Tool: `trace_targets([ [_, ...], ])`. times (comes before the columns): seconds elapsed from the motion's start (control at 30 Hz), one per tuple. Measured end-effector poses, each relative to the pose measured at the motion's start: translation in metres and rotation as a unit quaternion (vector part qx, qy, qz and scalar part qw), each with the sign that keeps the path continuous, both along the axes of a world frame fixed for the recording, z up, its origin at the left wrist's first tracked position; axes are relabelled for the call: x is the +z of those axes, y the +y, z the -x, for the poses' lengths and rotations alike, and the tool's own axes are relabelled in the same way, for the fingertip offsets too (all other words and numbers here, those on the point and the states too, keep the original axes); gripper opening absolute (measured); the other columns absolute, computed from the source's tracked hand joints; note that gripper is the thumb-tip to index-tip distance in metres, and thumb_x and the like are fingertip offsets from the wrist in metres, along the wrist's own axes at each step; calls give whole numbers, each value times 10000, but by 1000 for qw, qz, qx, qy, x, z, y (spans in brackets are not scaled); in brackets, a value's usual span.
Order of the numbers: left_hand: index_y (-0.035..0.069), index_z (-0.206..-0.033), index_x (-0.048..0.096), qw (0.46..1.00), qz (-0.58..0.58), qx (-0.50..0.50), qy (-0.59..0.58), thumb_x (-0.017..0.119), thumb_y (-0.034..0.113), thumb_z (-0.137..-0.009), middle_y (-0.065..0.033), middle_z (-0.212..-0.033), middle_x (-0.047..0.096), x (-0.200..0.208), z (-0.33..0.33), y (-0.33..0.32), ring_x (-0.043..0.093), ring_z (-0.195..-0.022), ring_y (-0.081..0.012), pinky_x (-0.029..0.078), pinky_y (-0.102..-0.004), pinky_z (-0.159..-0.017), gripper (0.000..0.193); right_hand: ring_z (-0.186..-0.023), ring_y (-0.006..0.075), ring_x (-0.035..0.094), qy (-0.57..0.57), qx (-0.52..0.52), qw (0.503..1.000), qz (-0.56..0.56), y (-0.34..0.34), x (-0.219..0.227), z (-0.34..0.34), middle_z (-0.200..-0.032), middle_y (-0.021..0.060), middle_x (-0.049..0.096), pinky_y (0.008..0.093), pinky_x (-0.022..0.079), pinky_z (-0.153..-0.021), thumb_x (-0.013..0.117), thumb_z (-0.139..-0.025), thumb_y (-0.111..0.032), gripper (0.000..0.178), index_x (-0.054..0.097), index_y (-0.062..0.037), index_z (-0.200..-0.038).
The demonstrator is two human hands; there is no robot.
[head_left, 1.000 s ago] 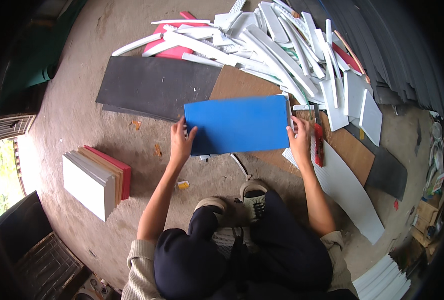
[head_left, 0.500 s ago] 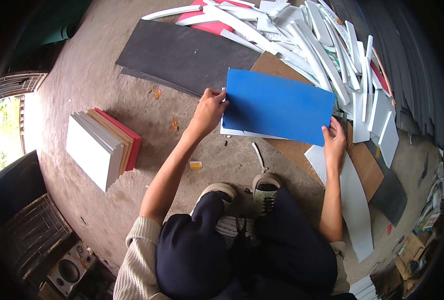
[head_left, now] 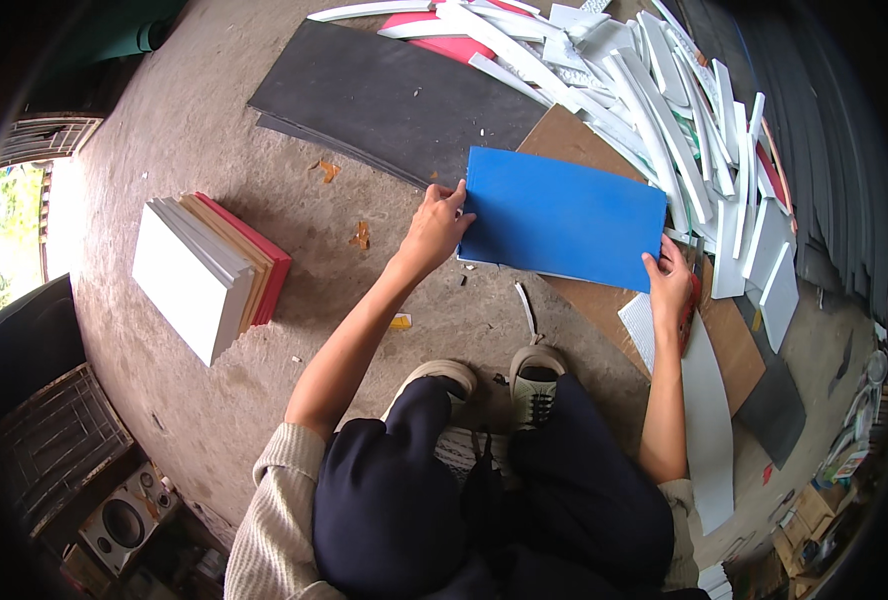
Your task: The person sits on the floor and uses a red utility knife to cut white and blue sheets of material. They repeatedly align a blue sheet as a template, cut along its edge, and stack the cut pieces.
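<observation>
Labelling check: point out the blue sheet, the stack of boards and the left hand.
blue sheet [head_left: 564, 215], head view, middle of its face
stack of boards [head_left: 199, 275], head view, white top board
left hand [head_left: 432, 230], head view, back of the hand

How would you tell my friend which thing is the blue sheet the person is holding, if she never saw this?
Start at the big heap of white cut strips on the concrete floor, then come toward the person's shoes. There, over a brown cardboard board, a flat rectangular blue sheet is gripped at its edges by the left hand and right hand. It is the only blue thing there.
</observation>
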State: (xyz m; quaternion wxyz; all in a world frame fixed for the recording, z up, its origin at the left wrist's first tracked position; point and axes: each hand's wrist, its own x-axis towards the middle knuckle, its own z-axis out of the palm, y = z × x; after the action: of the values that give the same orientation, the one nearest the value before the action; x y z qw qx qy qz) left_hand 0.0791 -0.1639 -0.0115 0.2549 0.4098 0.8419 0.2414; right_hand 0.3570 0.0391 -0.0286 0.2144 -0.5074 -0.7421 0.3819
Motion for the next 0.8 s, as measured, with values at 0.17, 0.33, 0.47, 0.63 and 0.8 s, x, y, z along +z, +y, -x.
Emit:
trace_targets([
  [0.17,46,-1271,393,1000,7,2,-18,570,156,-807,-177,-1073,476,-5,2,-1,566,-871,-260,446,-338,-794,508,-763,160,589,1,1,1000,16,-3,8,6,-941,120,619,266,486,-662,638,-713,1,400,543,-3,-1101],
  [0.33,4,-1247,401,998,6,-4,-56,604,102,-762,-182,-1074,462,0,2,0,580,-849,-260,454,-339,-804,535,-770,149,592,9,-5,999,33,1,6,2,-935,121,619,249,496,-673,636,-706,32,396,542,11,-1090],
  [0.47,-25,-1229,409,998,-6,-4,-59,629,66,-731,-182,-1074,448,4,-1,-1,588,-843,-253,465,-334,-800,552,-785,147,595,30,-5,999,41,2,5,-1,-931,119,619,244,501,-691,642,-700,38,394,545,13,-1081],
  [0.63,30,-1265,396,998,0,-9,-64,606,110,-771,-157,-1078,445,2,1,-4,573,-856,-223,462,-325,-793,543,-785,144,596,17,2,999,46,1,8,1,-929,117,621,243,501,-688,646,-700,31,392,546,14,-1079],
  [0.8,-11,-1217,427,998,-22,-3,-67,622,63,-736,-161,-1079,452,-3,1,-5,594,-832,-244,474,-333,-770,525,-781,146,598,5,4,999,44,2,7,0,-919,112,624,243,499,-689,652,-698,23,385,548,13,-1069],
])
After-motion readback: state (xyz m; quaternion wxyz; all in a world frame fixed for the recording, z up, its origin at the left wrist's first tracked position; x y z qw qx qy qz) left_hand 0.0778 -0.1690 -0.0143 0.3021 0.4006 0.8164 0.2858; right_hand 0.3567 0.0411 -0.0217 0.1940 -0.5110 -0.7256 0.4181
